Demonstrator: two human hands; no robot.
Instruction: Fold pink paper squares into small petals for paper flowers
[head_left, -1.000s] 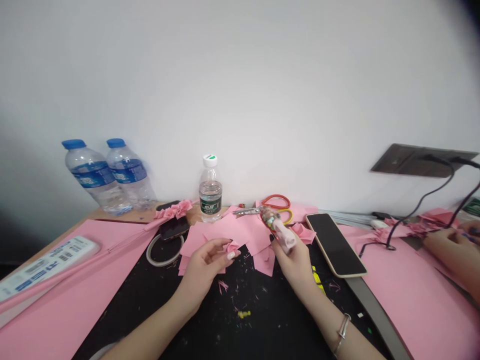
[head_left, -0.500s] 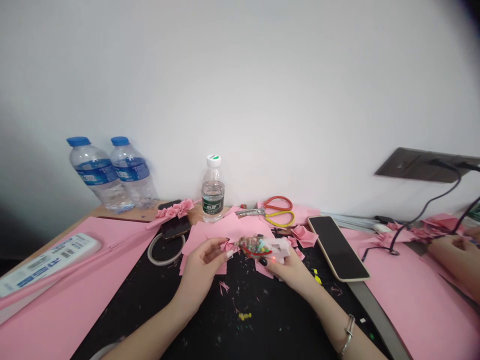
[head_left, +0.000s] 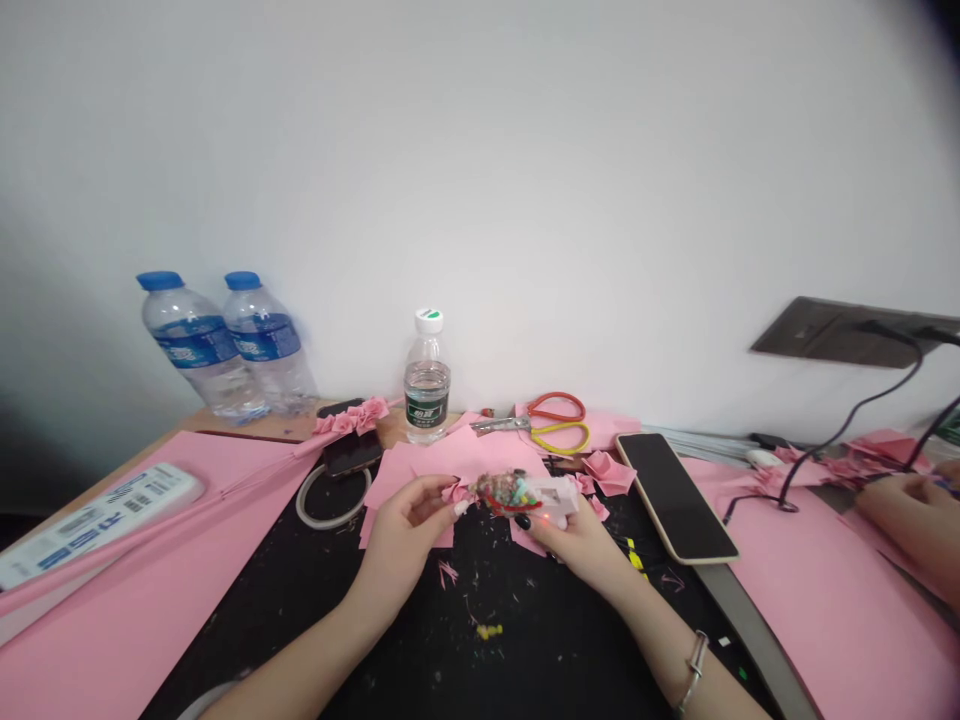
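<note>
Paper flower [head_left: 456,492], small and pink, is pinched between the thumb and fingertips of the left hand [head_left: 405,535], which is closed on it just above the black mat [head_left: 420,640] spread beneath both wrists. Far out on the left hand's outer side, a big pink sheet [head_left: 150,600] covers the desk, and a heap of pink paper squares [head_left: 480,455] lies just beyond the fingertips. A dark phone [head_left: 675,495] lies near the outer side of the right hand [head_left: 574,545]. A small water bottle [head_left: 427,385] stands beyond the left hand, and scissors [head_left: 551,422] lie beyond the right. The right hand is wrapped around a pale hand tool [head_left: 547,497] with a red light on its side. The tool is held level, its bead-covered front end pointing at the flower and very close to it; whether they touch I cannot tell. I judge the step to be bringing the tool's tip to the flower. The next move calls for a steady left pinch, fingertips kept off the tip, and a light, small contact.
</note>
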